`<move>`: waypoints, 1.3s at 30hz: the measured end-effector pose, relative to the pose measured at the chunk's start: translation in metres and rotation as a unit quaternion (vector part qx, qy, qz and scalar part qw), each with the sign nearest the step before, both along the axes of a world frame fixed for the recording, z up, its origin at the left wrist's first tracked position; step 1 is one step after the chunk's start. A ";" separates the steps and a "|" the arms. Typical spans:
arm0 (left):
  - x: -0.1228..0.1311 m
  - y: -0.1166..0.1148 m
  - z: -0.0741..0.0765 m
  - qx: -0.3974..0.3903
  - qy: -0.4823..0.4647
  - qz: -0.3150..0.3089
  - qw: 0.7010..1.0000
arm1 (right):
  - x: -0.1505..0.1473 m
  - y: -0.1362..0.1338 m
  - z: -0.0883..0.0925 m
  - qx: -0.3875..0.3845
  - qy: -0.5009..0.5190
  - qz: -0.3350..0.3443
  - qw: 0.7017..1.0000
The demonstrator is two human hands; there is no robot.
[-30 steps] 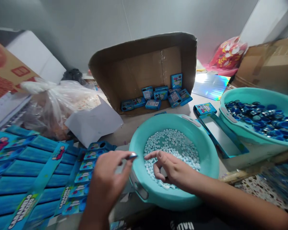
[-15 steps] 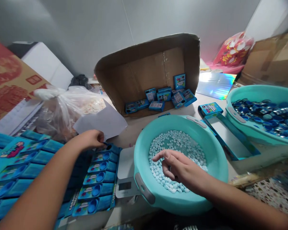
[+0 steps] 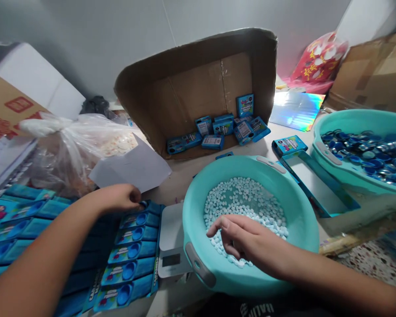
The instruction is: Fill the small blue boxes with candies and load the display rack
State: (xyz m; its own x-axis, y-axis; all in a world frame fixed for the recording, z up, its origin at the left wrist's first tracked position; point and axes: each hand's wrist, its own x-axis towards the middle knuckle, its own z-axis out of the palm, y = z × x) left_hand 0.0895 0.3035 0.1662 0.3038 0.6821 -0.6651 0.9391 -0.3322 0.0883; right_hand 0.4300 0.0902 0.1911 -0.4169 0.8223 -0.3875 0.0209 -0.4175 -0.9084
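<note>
My left hand (image 3: 127, 198) is closed at the top of a row of blue packs with round blue cups (image 3: 133, 251); its fingertips are at the uppermost pack, and what they hold is too small to make out. My right hand (image 3: 240, 237) hovers over a turquoise basin (image 3: 300, 220), its index finger stretched out and the other fingers curled loosely. Small pale blue tablets (image 3: 237, 198) cover the bottom of that basin. No object shows in my right hand.
A grey scale (image 3: 171, 224) stands left of the basin. Behind are a cardboard box (image 3: 198, 92) with small blue boxes and a tied plastic bag (image 3: 66, 149). At right, another basin (image 3: 330, 132) holds blue lids beside an open tray (image 3: 320, 185).
The view has shifted slightly. My left hand stays near the top pack, while my right hand has dropped a little over the tablets with its fingers in a similar pose.
</note>
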 end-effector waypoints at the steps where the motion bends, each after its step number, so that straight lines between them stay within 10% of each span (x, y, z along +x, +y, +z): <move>1: 0.004 0.002 0.001 -0.010 0.011 0.003 1.000 | 0.001 0.000 0.000 0.009 -0.019 0.002 1.000; 14: 0.028 0.015 0.011 -0.026 0.120 0.048 0.991 | 0.005 -0.001 -0.001 0.151 -0.215 0.046 0.964; 39: 0.008 0.003 -0.004 0.021 -0.051 0.017 0.998 | 0.003 0.000 -0.003 0.193 -0.273 0.071 0.940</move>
